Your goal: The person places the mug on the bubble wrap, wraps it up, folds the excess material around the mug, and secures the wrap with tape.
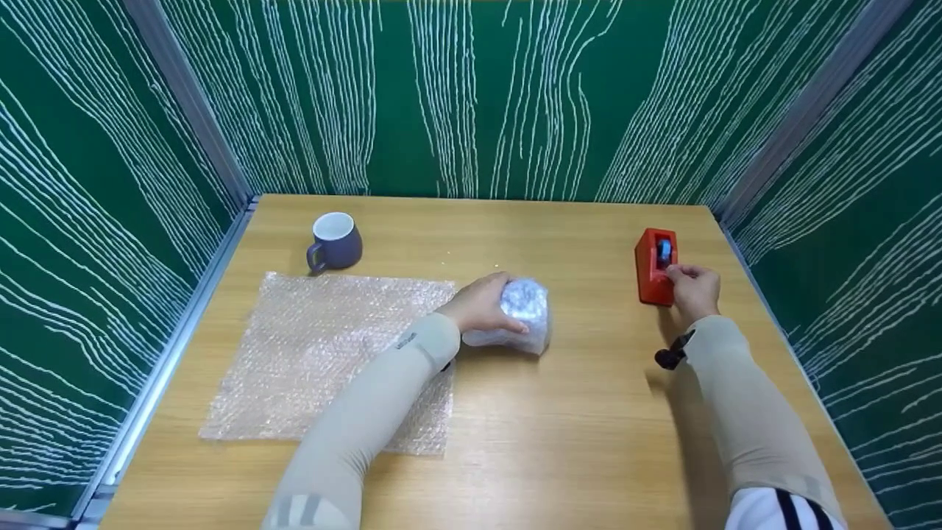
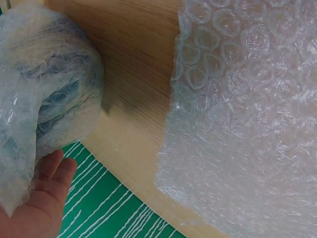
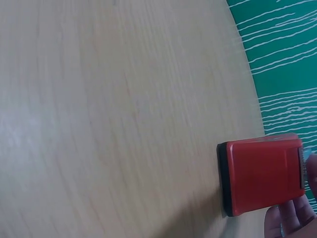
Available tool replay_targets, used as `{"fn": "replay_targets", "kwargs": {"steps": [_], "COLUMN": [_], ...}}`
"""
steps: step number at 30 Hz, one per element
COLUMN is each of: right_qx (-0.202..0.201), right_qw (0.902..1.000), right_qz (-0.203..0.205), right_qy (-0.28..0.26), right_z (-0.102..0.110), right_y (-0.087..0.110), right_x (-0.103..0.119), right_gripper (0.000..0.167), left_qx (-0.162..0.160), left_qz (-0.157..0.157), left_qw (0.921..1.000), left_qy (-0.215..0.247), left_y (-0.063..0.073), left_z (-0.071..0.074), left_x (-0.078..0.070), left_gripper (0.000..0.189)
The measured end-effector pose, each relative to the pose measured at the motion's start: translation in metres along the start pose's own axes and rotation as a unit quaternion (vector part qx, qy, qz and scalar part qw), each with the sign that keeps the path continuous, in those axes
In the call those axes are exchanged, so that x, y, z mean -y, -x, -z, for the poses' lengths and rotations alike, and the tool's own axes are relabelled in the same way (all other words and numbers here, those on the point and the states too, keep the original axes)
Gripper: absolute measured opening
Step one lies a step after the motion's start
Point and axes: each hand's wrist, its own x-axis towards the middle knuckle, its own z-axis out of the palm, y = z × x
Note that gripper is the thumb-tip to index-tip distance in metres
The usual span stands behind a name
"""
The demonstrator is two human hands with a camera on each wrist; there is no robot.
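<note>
A bundle in bubble wrap [image 1: 526, 313] lies on the table, and my left hand [image 1: 482, 303] grips it from the left, thumb on the near side. The left wrist view shows the wrapped bundle [image 2: 64, 84] close up, with a loose flap of wrap hanging over the palm; what is inside is hidden. On the right, a red tape dispenser [image 1: 653, 269] stands with a blue roll in it. My right hand [image 1: 698, 293] is at its cutter end, pinching the tape [image 3: 307, 153] between thumb and finger. Other fingertips [image 3: 290, 215] show beside the red body.
A flat sheet of bubble wrap [image 1: 324, 353] covers the left of the table [image 1: 574, 442], under my left forearm. Behind it stands a dark blue mug [image 1: 342, 249], handle to the left. Green panels [image 1: 493, 103] with white lines enclose the back and both sides.
</note>
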Motion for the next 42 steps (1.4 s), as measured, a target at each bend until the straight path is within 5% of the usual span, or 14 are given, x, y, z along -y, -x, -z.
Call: {"fn": "replay_targets", "kwargs": {"steps": [8,21,32,42], "right_qx": [0.004,0.008,-0.024,-0.010], "right_qw": [0.9996,0.9991,0.9989,0.9994], "right_qz": [-0.014,-0.011,0.030,-0.030], "right_qy": [-0.026,-0.041,0.027,-0.013], "right_z": [0.002,0.014,0.017,0.019], "right_y": [0.024,0.014,0.018,0.026], "right_x": [0.007,-0.015,-0.025,-0.036], "right_gripper": [0.040,0.020,0.028,0.018], "left_qx": [0.001,0.003,-0.006,-0.002], "left_qz": [0.000,0.009,-0.006,-0.002], "left_qw": [0.9999,0.9993,0.9998,0.9998], "left_qy": [0.012,0.037,0.016,0.020], "left_y": [0.002,0.004,0.003,0.005], "left_z": [0.001,-0.004,-0.002,-0.002], "left_x": [0.000,0.000,0.001,-0.001], "left_gripper": [0.101,0.105,0.102,0.107]}}
